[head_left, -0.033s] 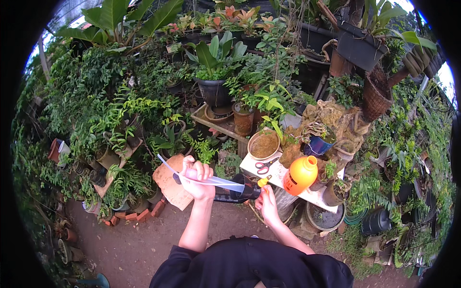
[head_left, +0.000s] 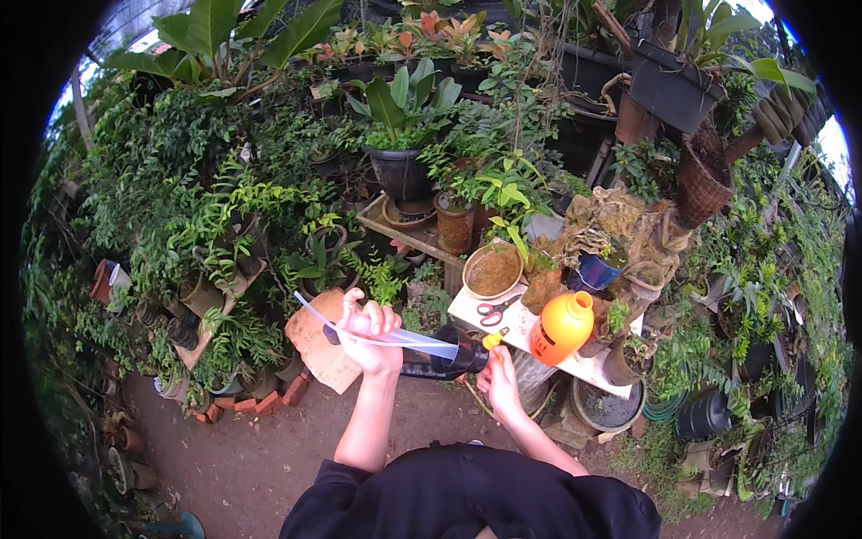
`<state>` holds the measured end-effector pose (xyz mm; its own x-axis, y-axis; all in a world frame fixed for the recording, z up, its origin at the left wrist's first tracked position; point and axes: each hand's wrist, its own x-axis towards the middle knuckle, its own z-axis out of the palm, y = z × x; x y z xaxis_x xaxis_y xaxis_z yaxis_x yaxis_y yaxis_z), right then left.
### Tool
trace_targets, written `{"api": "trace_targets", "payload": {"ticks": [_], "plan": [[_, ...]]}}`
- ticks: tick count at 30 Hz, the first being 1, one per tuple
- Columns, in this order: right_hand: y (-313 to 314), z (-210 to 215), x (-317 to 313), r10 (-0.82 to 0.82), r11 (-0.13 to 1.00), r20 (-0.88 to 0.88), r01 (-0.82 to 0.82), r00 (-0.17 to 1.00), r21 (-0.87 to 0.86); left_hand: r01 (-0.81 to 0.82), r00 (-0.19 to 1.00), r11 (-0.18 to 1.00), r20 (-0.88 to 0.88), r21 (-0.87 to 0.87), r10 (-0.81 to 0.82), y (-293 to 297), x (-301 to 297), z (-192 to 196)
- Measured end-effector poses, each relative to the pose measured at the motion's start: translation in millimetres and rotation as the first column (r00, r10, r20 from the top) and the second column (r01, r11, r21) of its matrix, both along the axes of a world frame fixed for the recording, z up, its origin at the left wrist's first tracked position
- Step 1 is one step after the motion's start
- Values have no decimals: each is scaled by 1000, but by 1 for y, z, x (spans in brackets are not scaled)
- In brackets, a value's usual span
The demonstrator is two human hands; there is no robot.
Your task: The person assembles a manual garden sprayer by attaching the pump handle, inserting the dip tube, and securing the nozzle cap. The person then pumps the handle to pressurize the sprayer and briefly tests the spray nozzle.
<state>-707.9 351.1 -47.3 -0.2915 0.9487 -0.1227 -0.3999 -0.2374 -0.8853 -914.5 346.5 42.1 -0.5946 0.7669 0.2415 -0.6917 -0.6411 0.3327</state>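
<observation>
My left hand (head_left: 370,349) is wrapped round a black sprayer top (head_left: 429,364), held sideways in front of my body. Pale translucent tubing (head_left: 420,341) runs along it and sticks out past my fingers to the upper left. At its right end is a small yellow nozzle (head_left: 492,340). My right hand (head_left: 500,382) is closed there, fingertips pinching the nozzle end of the sprayer top; the exact grip is partly hidden. Just beyond my right hand an orange bottle (head_left: 562,331) stands upright with its mouth uncovered.
The bottle stands on a white bench (head_left: 521,322), beside scissors (head_left: 492,313) and a round pot of soil (head_left: 493,271). A rock (head_left: 620,220) and a blue pot (head_left: 597,272) are behind it. Potted plants crowd all round; bricks (head_left: 269,403) edge the dirt path (head_left: 242,458).
</observation>
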Motion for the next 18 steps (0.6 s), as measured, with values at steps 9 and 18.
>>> {"api": "trace_targets", "payload": {"ticks": [9, 18], "plan": [[16, 3, 3, -66, 998, -5, 66, 998, 19, 98, 995, 982, -24, 159, -95, 12, -6, -8], [58, -10, 80, -389, 912, 243, 409, 889, -35, -198, 980, 970, 58, 137, 192, 2, -27, 10]]}}
